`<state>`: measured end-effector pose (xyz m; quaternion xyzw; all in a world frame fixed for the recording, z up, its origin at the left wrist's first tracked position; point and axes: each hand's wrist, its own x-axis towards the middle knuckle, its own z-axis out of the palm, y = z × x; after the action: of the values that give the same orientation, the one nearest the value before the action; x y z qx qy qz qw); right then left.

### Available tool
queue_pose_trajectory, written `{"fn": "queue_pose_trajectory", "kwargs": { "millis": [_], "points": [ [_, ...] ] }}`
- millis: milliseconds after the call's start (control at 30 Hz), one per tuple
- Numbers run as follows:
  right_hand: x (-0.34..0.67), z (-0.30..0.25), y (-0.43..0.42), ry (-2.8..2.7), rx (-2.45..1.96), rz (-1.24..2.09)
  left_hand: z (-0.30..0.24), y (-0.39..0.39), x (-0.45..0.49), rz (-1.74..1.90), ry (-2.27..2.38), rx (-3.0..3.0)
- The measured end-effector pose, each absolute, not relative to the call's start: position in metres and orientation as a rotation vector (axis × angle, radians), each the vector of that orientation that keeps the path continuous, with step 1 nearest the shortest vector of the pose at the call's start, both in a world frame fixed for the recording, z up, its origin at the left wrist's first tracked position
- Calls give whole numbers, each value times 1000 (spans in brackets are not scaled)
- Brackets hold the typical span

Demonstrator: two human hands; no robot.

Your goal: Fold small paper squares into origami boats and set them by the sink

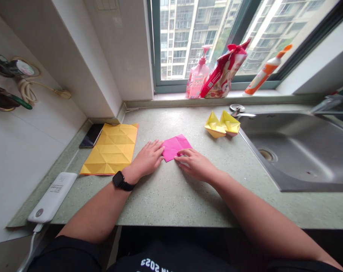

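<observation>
A folded piece of pink origami paper (176,145) lies on the speckled counter between my hands. My left hand (149,156) rests flat with its fingers stretched out, their tips touching the paper's left edge. At the paper's lower right corner is my right hand (196,163), its fingers bent and thumb close to the index finger. Whether those fingers pinch the paper's edge or only press on it is hard to see, though they are in contact with it. Left of my hands, creased yellow paper sheets (111,147) lie stacked, with a reddish edge showing beneath.
Folded yellow paper boats (216,126) stand near the steel sink (262,181) at right. A phone (91,136) lies partly under the yellow sheets, and a white power bank (53,198) with a cable sits front left. A pump bottle (198,75), red bag (226,71) and orange-white bottle (264,73) line the windowsill.
</observation>
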<state>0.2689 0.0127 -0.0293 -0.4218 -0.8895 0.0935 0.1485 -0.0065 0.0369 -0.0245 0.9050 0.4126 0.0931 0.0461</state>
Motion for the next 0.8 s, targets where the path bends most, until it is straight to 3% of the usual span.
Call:
{"fn": "queue_pose_trajectory", "kwargs": {
  "millis": [133,400,800],
  "points": [
    [267,-30,10,-2558,-1204,244,-25,31,-3,162,1003,2795],
    [260,-25,3,-2580,-1328,169,-25,33,-6,-64,1062,2699],
    [283,-5,12,-2403,-1866,285,-31,32,23,102,1488,2535]
  ]
}}
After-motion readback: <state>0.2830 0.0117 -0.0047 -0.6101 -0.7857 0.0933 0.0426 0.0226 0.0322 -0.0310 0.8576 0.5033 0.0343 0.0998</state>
